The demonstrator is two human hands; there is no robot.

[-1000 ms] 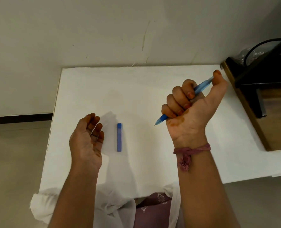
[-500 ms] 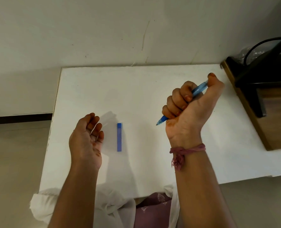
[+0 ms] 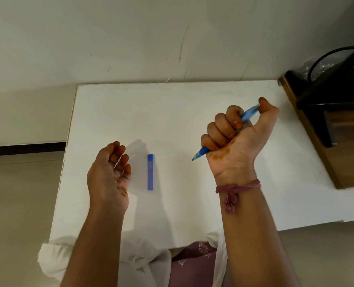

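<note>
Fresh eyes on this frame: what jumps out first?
The right hand, over the right half of the white table, grips a blue pen in a fist, thumb on its top end. A slim blue case lies between it and the left hand, which holds nothing, fingers loosely curled.

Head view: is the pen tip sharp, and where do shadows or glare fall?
Head view: blue pen in the right hand is sharp, tip clear; soft shadow of the left hand falls on the white table, reaching the blue bar; no glare; wide-angle lens splays the table edges.
</note>
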